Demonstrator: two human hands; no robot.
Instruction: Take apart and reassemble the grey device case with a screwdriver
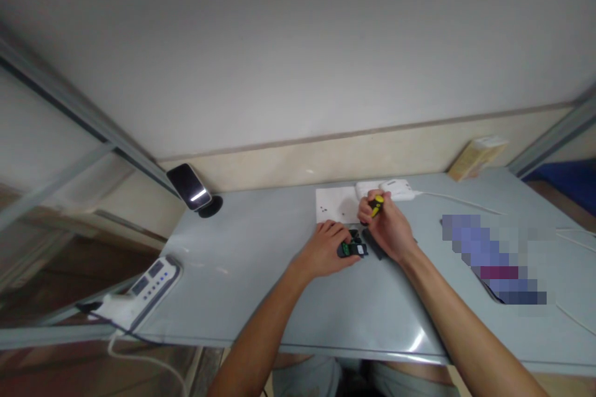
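Observation:
My left hand [326, 251] rests on the grey table [261, 273] with its fingers curled onto a small black device with a green part [352, 249], holding it down. My right hand [388, 229] is closed around a screwdriver with a yellow-and-black handle [377, 205], held upright over the device. A dark flat piece [376, 247] lies under my right hand. A white sheet of paper [335, 203] with a few tiny dark specks lies just behind my hands.
A white adapter [395, 189] with a cable sits at the back by the wall. A phone on a round stand [193, 189] is at the back left, a power strip [149, 285] at the left edge, a tan box [477, 155] at the back right.

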